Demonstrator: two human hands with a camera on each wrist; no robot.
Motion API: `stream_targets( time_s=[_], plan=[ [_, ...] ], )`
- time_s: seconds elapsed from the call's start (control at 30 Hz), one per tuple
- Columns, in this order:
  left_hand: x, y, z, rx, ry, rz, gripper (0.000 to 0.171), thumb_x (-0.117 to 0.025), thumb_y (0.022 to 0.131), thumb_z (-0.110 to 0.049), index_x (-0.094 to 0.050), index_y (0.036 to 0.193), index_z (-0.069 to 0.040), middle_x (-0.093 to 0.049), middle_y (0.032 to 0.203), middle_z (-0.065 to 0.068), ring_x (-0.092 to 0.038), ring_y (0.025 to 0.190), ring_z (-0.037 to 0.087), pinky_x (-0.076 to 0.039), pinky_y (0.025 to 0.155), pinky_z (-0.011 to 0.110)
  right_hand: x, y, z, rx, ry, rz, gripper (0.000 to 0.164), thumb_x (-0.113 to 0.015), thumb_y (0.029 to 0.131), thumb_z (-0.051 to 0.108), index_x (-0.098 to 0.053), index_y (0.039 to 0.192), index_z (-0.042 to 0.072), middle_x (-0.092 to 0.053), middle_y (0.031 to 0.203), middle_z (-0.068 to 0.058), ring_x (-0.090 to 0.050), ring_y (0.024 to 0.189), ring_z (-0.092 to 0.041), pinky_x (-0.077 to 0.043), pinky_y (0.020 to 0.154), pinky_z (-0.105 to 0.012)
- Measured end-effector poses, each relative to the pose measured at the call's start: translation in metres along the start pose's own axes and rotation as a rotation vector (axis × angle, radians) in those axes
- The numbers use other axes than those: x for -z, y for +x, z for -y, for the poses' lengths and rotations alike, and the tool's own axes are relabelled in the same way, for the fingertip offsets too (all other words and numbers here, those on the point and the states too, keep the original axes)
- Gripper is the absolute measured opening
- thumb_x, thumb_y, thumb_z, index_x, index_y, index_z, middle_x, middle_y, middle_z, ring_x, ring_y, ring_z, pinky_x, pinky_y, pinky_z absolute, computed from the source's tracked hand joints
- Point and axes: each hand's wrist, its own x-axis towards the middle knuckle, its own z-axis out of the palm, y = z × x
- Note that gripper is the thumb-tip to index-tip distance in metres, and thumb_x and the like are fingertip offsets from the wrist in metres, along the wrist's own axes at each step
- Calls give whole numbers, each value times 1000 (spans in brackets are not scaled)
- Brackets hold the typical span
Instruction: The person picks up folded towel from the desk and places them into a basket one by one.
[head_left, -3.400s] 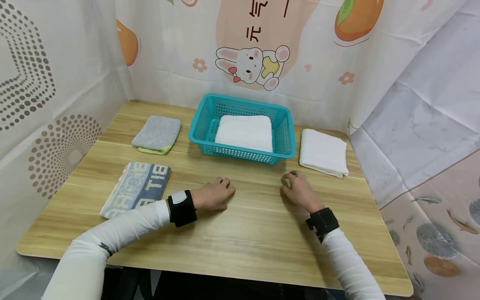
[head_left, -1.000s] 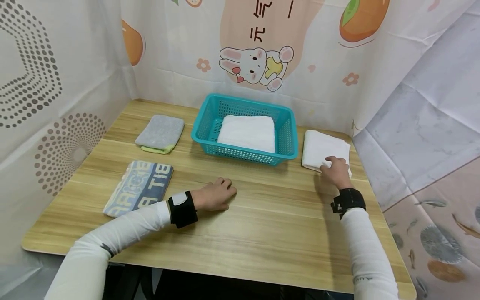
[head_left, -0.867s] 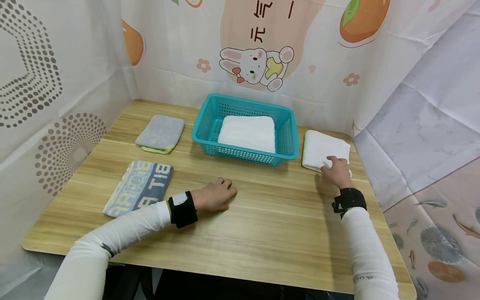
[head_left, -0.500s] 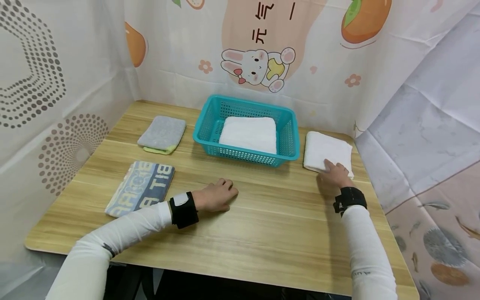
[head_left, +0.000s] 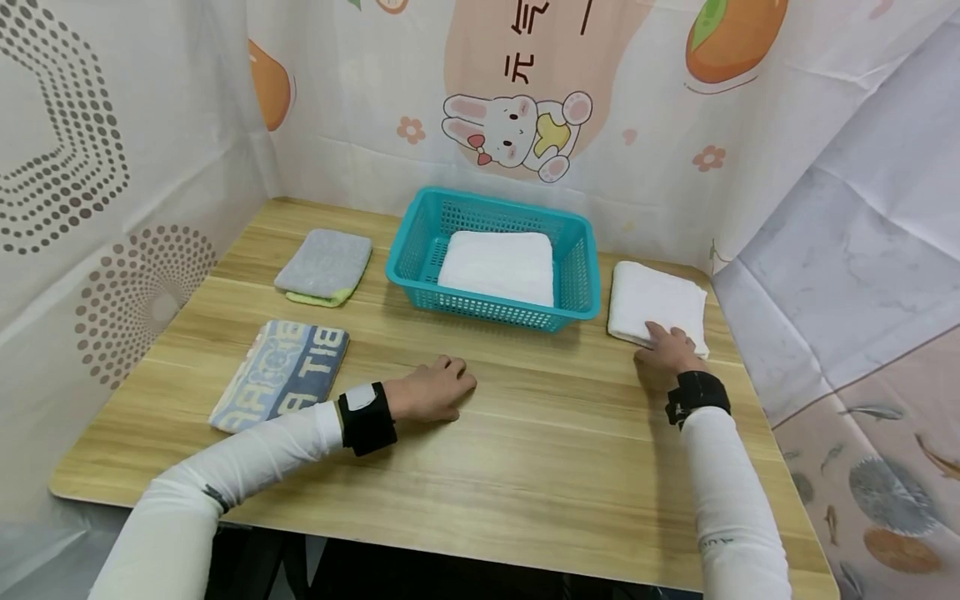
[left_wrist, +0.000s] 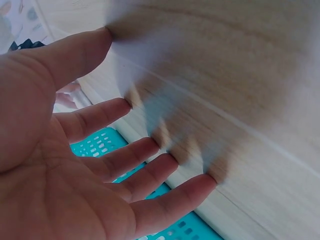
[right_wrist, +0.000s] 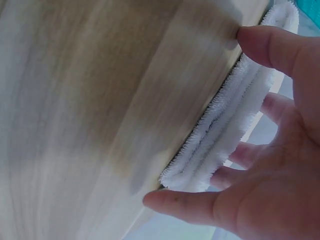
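At the right of the table lies a folded white towel (head_left: 660,302). My right hand (head_left: 670,350) is at its near edge, fingers reaching over the top. In the right wrist view the thumb (right_wrist: 270,47) touches the tabletop beside the folded edge of the white towel (right_wrist: 220,125), and the little finger extends past its corner; the hand has not closed round it. My left hand (head_left: 431,390) rests near the table's middle. Its spread fingertips touch the wood in the left wrist view, and the palm (left_wrist: 55,175) holds nothing.
A teal basket (head_left: 491,312) at the back middle contains another folded white towel (head_left: 497,268). On the left lie a folded grey cloth with a green edge (head_left: 326,265) and a folded blue lettered towel (head_left: 281,375). Printed curtains (head_left: 337,167) enclose the table (head_left: 525,483).
My right hand has moved right from the bare wood to the white towel, then settled lower at its near edge. The left hand stays put. The head view has shifted slightly.
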Motion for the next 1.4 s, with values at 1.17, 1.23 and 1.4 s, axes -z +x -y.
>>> stream_targets(
  time_s=[1.17, 1.23, 1.4],
  plan=[
    [-3, 1, -5, 42, -54, -16, 45, -66, 97, -24, -50, 137, -10, -42, 141, 21, -39, 131, 41, -49, 90, 57, -12, -7, 4, -38, 5, -45, 64, -43, 96, 22, -21, 153, 3, -14, 144, -48, -21, 128, -68, -31, 92, -77],
    [-4, 1, -5, 42, -60, -15, 45, -66, 97, -24, -50, 137, -10, -42, 141, 21, -39, 131, 41, -48, 90, 57, -13, -7, 3, -44, 1, -42, 64, -43, 97, 22, -21, 153, 4, -15, 144, -47, -21, 128, -67, -31, 91, -77],
    [-3, 0, -6, 33, -57, -24, 43, -67, 97, -23, -51, 135, -10, -43, 139, 21, -40, 130, 42, -49, 88, 57, -15, -10, 3, -45, 5, -53, 63, -44, 97, 22, -22, 152, 2, -14, 143, -47, -20, 128, -68, -29, 94, -78]
  ],
)
